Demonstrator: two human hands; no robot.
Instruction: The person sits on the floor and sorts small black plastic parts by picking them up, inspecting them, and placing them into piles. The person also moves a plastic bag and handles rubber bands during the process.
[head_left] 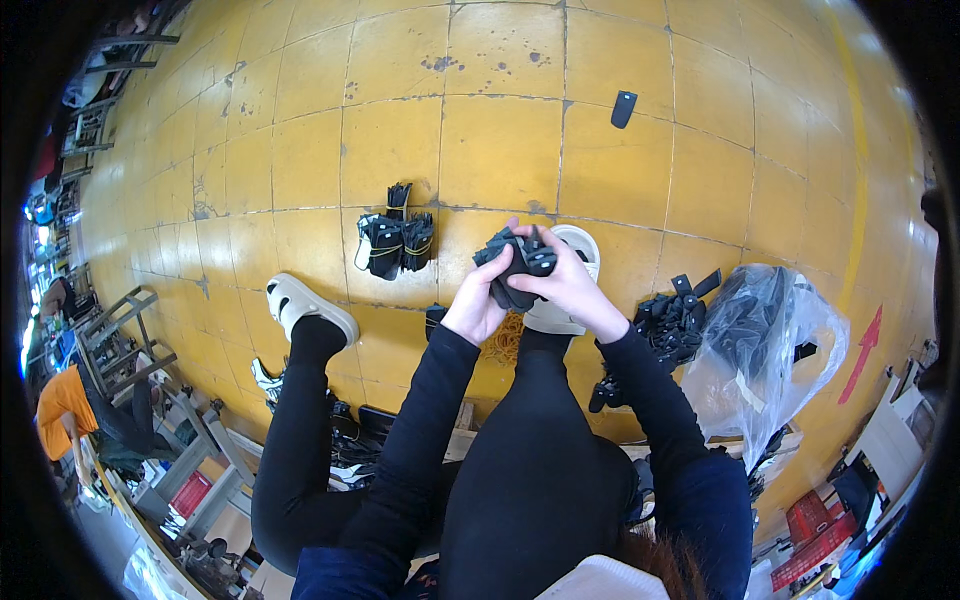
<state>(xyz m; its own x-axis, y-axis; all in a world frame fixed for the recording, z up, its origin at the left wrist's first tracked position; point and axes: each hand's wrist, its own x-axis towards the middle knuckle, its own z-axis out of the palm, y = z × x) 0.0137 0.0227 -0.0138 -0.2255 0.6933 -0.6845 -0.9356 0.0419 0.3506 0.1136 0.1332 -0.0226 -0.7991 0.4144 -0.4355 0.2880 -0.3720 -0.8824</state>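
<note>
In front of my knees, a bunch of small flat black pieces is gripped between both hands. My left hand closes round its left side, thumb on top. My right hand clasps the other side, with its fingers curled over the far edge. Some pieces carry small pale marks; their exact kind is hard to make out. Beneath the hands, a heap of orange-yellow rubber bands lies on the floor. Left of them stand black bundles bound with yellow bands. A loose pile of black pieces lies by my right forearm.
A clear plastic bag with black pieces inside sits at the right. One black piece lies alone farther off on the yellow tiled floor. My feet in pale clogs flank the bundles. A person in orange is far left.
</note>
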